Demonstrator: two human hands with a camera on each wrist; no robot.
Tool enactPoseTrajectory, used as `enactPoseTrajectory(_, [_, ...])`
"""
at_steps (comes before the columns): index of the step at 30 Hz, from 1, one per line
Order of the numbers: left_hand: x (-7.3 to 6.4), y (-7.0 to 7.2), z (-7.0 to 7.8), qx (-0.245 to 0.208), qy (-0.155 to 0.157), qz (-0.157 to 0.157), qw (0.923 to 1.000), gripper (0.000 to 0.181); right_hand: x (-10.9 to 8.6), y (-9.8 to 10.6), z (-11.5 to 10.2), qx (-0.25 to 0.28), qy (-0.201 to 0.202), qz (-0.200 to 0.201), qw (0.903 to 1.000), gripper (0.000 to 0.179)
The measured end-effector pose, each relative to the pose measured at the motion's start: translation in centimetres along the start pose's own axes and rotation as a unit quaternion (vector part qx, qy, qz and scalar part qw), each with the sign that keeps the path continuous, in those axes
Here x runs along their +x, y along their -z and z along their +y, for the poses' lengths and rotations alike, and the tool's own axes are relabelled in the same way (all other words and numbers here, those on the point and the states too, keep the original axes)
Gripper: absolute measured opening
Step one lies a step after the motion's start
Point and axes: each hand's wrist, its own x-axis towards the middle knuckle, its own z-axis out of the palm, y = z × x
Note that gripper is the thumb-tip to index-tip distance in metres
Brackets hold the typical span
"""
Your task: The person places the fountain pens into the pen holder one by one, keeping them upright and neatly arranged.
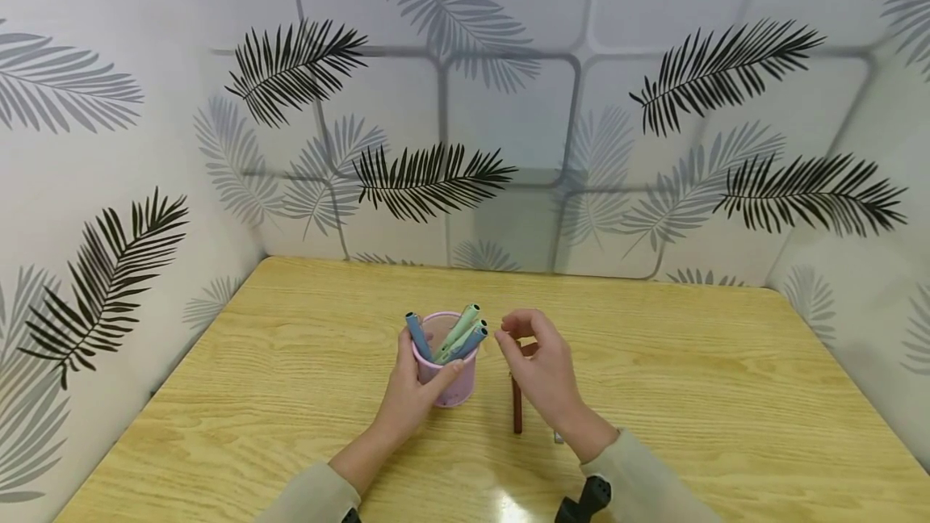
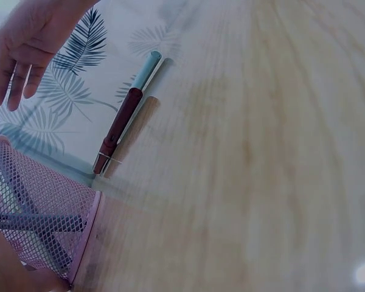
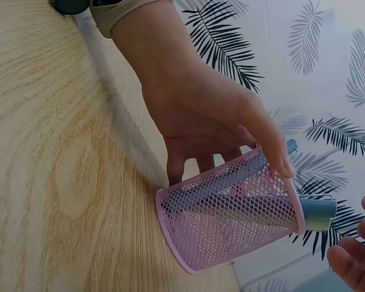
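Pink mesh cup [image 1: 461, 386]: gripped by the left hand [image 1: 412, 398], thumb and fingers curled about its wall. Green pens [image 1: 459, 331] and blue pens [image 1: 419, 338] protrude above those fingers. Right hand [image 1: 543, 361]: beside the rim, fingers loosely bent, nothing grasped; dark red pen [image 1: 517, 410] lying below them on the table [image 1: 690, 394].

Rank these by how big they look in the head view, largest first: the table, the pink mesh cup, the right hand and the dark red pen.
1. Table
2. Pink mesh cup and right hand: too close in apparent size to rank
3. Dark red pen, going by its visible part
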Motion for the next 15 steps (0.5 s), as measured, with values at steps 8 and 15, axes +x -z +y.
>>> enactPoseTrajectory(8, [0.5,-0.1,-2.8,0.01,0.006,0.015,0.9998,0.078,-0.7,1.4,0.7,-0.035,-0.024,-0.02,0.9989,0.017])
enactPoseTrajectory(15, [0.5,-0.1,-3.0,0.005,-0.005,0.015,0.9999,0.077,-1.1,2.6,1.6,-0.061,-0.039,-0.025,0.9971,0.016])
